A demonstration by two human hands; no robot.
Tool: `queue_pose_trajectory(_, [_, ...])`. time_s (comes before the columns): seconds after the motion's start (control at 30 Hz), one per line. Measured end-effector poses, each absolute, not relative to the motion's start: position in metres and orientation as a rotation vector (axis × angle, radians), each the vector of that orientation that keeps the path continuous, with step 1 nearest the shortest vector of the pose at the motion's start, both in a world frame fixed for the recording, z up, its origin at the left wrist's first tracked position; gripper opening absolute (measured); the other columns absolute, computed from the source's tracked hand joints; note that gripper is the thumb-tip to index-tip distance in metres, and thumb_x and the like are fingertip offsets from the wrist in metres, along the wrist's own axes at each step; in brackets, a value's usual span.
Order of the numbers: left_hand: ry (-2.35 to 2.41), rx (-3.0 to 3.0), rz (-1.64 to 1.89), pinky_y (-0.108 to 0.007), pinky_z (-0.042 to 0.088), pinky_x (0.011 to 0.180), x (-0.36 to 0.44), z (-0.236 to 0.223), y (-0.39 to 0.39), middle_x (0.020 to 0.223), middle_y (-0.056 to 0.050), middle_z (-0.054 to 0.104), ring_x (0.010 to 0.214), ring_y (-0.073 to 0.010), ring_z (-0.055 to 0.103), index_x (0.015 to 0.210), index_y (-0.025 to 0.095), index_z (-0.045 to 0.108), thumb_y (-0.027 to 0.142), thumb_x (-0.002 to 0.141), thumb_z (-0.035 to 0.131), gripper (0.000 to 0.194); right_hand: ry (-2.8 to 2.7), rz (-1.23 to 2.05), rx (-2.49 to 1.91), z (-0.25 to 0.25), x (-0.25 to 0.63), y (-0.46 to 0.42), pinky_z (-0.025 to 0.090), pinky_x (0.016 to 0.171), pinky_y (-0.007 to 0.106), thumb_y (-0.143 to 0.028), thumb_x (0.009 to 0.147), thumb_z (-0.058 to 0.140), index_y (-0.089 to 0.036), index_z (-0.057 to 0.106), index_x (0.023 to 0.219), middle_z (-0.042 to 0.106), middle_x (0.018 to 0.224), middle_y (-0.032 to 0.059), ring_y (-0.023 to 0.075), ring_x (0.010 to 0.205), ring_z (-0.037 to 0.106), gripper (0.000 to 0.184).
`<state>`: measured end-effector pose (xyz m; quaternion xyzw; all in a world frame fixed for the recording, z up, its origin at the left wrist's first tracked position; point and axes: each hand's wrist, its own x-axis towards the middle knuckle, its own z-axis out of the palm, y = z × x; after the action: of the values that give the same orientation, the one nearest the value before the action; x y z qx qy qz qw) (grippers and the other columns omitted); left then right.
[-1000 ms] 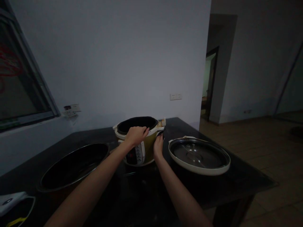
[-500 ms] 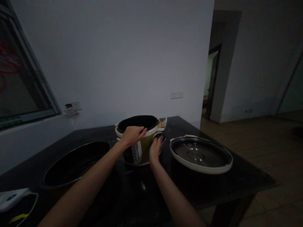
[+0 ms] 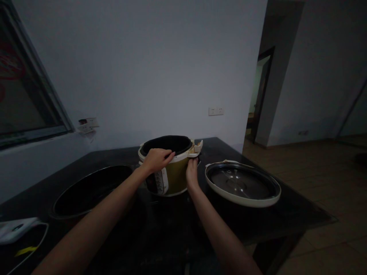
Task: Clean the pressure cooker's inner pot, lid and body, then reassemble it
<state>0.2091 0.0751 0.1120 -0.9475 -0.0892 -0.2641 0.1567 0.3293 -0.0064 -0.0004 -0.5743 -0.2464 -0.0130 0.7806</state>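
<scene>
A rice cooker with a gold-green body, white rim and front control panel stands lidless on the dark table. Its inside is black, and a broken-looking white hinge part juts from the right of the rim. My left hand is closed over the front rim, its fingertips partly hidden. Against the cooker's right side, below the hinge part, my right hand presses with its fingers pointing up; what lies behind them is partly hidden. The detached round lid, white-edged with a dark inner face, lies to the right.
A wide black pan sits on the left of the table. Nearer, at the left edge, are a white device with a cable and a yellow strip. A wall with sockets rises behind.
The rice cooker has turned a little, its control panel shifting left. My left hand has moved slightly left with the rim. My right hand shifted left, then back under the hinge part.
</scene>
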Motion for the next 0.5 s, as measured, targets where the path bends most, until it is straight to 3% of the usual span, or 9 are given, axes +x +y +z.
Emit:
queue_pose_trajectory(0.13, [-0.240,-2.718,-0.768,-0.029,0.032,0.060,0.208,0.111,0.077,0.071,-0.007,0.070,0.068,-0.0189,0.063,0.072,0.018,0.064,0.040,0.096,0.030,0.047,-0.532,-0.011,-1.288,-0.006,0.273,-0.013,0.003,0.115,0.049,-0.048,0.088,0.034,-0.005,0.024,0.146,0.011,0.157,0.0173,0.0252,0.146,0.001,0.073])
queue_pose_trajectory(0.23, [-0.226,-2.725,-0.764,-0.028,0.032,0.060,0.205,0.111,0.078,0.069,-0.006,0.069,0.066,-0.0181,0.062,0.071,0.018,0.064,0.041,0.096,0.030,0.047,-0.626,-0.020,-1.309,-0.010,0.235,-0.022,0.001,0.114,0.052,-0.048,0.092,0.031,-0.015,0.014,0.150,0.001,0.159,0.0095,0.0224,0.145,-0.007,0.070])
queue_pose_trajectory(0.37, [-0.211,-2.734,-0.751,-0.028,0.034,0.061,0.203,0.112,0.080,0.069,-0.006,0.068,0.067,-0.0175,0.062,0.071,0.019,0.063,0.041,0.096,0.029,0.048,-0.676,0.031,-1.272,-0.016,0.211,-0.028,0.000,0.114,0.052,-0.046,0.095,0.028,-0.020,0.013,0.150,-0.001,0.159,0.0056,0.0192,0.145,-0.010,0.064])
queue_pose_trajectory(0.5, [-0.221,-2.735,-0.745,-0.028,0.035,0.063,0.202,0.112,0.081,0.072,-0.006,0.069,0.070,-0.0179,0.062,0.074,0.019,0.064,0.042,0.096,0.028,0.048,-0.569,-0.001,-1.268,-0.018,0.229,-0.021,0.002,0.114,0.051,-0.044,0.092,0.029,-0.018,0.015,0.150,0.001,0.159,0.0062,0.0199,0.146,-0.007,0.065])
